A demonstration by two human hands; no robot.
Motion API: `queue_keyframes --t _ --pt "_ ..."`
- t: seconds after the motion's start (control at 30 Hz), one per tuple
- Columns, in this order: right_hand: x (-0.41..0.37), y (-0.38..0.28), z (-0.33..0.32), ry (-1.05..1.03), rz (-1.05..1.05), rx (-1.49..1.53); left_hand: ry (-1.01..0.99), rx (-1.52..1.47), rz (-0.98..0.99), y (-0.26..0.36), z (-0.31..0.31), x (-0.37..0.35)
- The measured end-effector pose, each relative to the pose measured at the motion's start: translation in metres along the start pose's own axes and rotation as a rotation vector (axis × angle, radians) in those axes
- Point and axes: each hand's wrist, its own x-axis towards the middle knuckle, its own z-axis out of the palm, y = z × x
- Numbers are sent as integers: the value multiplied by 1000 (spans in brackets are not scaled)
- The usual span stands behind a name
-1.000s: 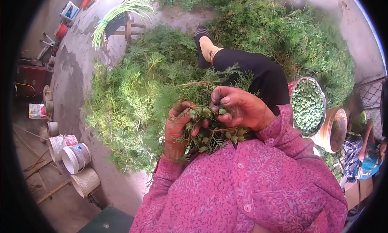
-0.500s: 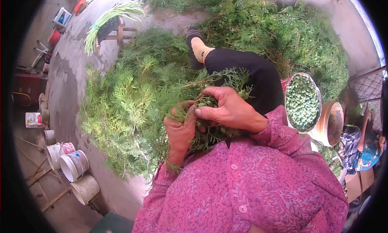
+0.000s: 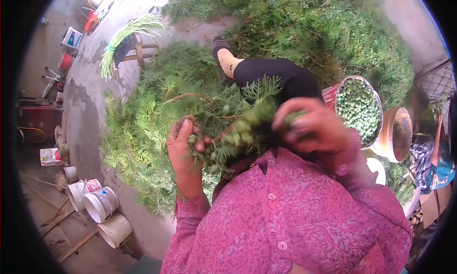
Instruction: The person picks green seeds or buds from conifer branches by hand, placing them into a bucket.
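Observation:
A leafy evergreen branch (image 3: 240, 131) carrying pale green cones lies across my lap, its foliage fanned out in front of my shirt. My left hand (image 3: 183, 145) is closed on its left part, with thumb and fingers pinching the stems. To the right of the branch, my right hand (image 3: 316, 126) is smeared by motion, its fingers curled around a bit of green that looks like picked cones. Near that hand stands a red and white bucket (image 3: 357, 111) filled with green cones.
Heaps of cut evergreen branches (image 3: 143, 122) cover the floor ahead and to the left. Beside the full bucket is another tilted bucket (image 3: 397, 133). A bundle of long green stalks (image 3: 121, 38) rests on a small stool. Several white buckets (image 3: 101, 205) line the left side.
My hands were together on the branch and are now apart. The right hand has moved right, away from the branch, with something green in its fingers; the left has shifted left, still gripping.

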Motion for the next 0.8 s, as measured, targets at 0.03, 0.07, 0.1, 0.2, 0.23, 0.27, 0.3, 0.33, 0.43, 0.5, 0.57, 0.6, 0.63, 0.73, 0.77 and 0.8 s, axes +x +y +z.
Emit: queue_keyframes --t 0.03,0.07,0.1,0.2,0.23,0.27,0.3,0.33,0.43,0.5,0.57,0.6,0.63,0.73,0.77,0.8 --pt "-16 -14 -11 113 -25 62 15 -67 -25 1 -4 6" --pt "-30 -21 -24 350 -171 -32 14 -60 -20 3 0 7" --pt "-40 -15 -45 642 -337 -197 83 -79 -36 5 6 8" --pt "-89 10 -164 1146 -227 -915 78 -108 -60 0 10 13" --pt "-110 25 -207 1301 -127 -1257 58 -116 -92 -4 15 13" --pt "-123 37 -228 1302 -130 -1255 47 -125 -127 -8 16 13" --pt "-133 47 -244 1333 -116 -1479 42 -163 -153 -12 13 16" --pt "-139 52 -251 1353 -100 -1704 45 -161 -147 -14 16 15" --pt "-146 50 -250 1444 -10 -1691 0 -161 -171 -22 22 13" --pt "-136 24 -222 1429 78 -1469 6 -128 -162 -26 22 14" --pt "-122 14 -216 1270 -167 -1142 17 -88 -152 -26 28 12" --pt "-106 2 -190 1147 -317 -992 23 -87 -150 -28 29 10" --pt "-81 -15 -146 1021 -459 -838 31 -119 -157 -29 31 10" --pt "-15 -25 -50 695 -615 -688 26 -152 -165 -33 34 8" --pt "3 -23 -20 560 -628 -784 25 -125 -157 -34 36 7" --pt "18 -20 -3 379 -724 -1005 25 -98 -147 -33 36 6"
